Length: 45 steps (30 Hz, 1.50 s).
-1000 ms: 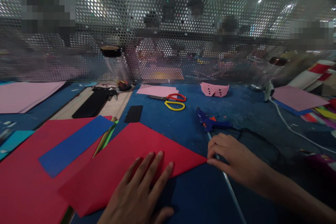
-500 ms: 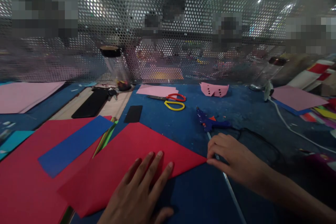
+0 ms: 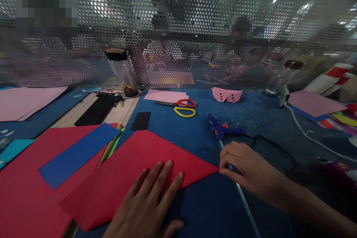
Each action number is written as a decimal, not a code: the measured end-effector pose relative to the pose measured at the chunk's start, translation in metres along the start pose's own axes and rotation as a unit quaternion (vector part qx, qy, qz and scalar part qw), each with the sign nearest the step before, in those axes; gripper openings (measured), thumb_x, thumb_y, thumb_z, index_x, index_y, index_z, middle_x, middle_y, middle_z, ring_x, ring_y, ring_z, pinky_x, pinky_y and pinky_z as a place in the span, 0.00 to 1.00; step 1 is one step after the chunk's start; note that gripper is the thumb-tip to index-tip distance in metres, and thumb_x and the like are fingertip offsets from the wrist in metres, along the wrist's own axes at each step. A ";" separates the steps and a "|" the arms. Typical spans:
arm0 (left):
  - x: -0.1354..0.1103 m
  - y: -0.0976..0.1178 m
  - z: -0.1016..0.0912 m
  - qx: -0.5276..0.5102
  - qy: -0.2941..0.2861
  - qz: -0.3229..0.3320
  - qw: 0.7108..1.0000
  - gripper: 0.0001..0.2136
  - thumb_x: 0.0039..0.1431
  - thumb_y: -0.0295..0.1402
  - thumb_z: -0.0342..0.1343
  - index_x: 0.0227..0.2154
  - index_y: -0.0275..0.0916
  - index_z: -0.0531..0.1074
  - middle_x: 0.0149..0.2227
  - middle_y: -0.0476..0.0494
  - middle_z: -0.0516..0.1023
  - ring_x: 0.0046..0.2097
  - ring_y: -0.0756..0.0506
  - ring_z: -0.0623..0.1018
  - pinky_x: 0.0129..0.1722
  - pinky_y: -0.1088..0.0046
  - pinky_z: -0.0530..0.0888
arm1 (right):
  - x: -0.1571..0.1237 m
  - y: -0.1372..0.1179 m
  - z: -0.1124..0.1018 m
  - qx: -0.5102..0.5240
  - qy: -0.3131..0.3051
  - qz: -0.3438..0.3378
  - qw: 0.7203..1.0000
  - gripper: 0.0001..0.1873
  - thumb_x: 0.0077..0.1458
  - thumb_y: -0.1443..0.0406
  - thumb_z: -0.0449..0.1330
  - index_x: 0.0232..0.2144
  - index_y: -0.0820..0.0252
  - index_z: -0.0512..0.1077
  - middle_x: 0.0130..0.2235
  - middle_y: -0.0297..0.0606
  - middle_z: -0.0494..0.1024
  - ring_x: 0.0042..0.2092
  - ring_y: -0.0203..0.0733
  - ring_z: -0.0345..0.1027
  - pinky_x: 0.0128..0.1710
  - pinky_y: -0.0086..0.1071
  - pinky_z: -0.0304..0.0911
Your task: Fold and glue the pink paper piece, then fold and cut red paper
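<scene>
A folded sheet of red paper (image 3: 134,156) lies on the blue table in front of me, its narrow tip pointing right. Spread flat on it, my left hand (image 3: 150,197) presses near the lower edge with the fingers apart. My right hand (image 3: 242,163) pinches the right tip of the paper between thumb and fingers. Beneath that hand passes a clear glue stick (image 3: 247,206), running up into the back of a blue glue gun (image 3: 221,128). A blue paper strip (image 3: 78,156) rests on a larger red sheet (image 3: 25,193) at the left.
Scissors (image 3: 185,108) with red and yellow handles lie beyond the paper, near a black card (image 3: 141,121). A black phone (image 3: 96,109), a lidded jar (image 3: 124,72) and a folded pink paper piece (image 3: 227,95) stand or lie further back. A perforated metal screen (image 3: 178,55) borders the table.
Both hands hold the same positions on the red paper. The whole view has shifted very slightly; nothing on the table has visibly moved.
</scene>
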<state>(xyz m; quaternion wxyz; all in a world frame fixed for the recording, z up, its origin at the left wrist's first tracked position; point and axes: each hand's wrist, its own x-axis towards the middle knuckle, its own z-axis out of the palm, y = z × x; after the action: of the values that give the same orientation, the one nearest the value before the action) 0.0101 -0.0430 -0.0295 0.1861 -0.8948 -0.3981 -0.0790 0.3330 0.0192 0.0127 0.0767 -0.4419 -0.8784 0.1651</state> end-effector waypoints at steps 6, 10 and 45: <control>0.000 0.000 0.001 -0.003 0.000 0.004 1.000 0.36 0.65 0.60 0.46 0.69 0.45 0.58 0.65 0.40 0.71 0.63 0.33 0.71 0.56 0.55 0.68 | 0.001 -0.001 -0.001 -0.008 -0.001 0.001 1.000 0.03 0.63 0.67 0.62 0.35 0.55 0.75 0.41 0.35 0.76 0.43 0.45 0.67 0.43 0.40 0.55; -0.001 0.000 0.001 -0.003 0.004 0.001 1.000 0.35 0.65 0.60 0.46 0.69 0.46 0.59 0.64 0.40 0.72 0.63 0.34 0.71 0.56 0.55 0.68 | 0.001 0.000 0.000 -0.003 0.003 0.000 1.000 0.03 0.63 0.66 0.63 0.35 0.55 0.75 0.41 0.35 0.76 0.43 0.45 0.67 0.43 0.39 0.55; -0.004 -0.001 0.002 -0.035 0.007 -0.010 0.999 0.35 0.65 0.60 0.46 0.67 0.44 0.62 0.65 0.40 0.70 0.64 0.33 0.69 0.60 0.54 0.64 | 0.000 0.000 0.000 0.001 -0.001 -0.001 1.000 0.03 0.64 0.66 0.61 0.35 0.55 0.74 0.42 0.36 0.76 0.44 0.45 0.67 0.44 0.40 0.56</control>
<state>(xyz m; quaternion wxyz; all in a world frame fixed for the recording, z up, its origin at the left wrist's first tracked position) 0.0071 -0.0445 -0.0323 0.1566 -0.8961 -0.4028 -0.1011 0.3328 0.0193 0.0130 0.0764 -0.4411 -0.8787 0.1658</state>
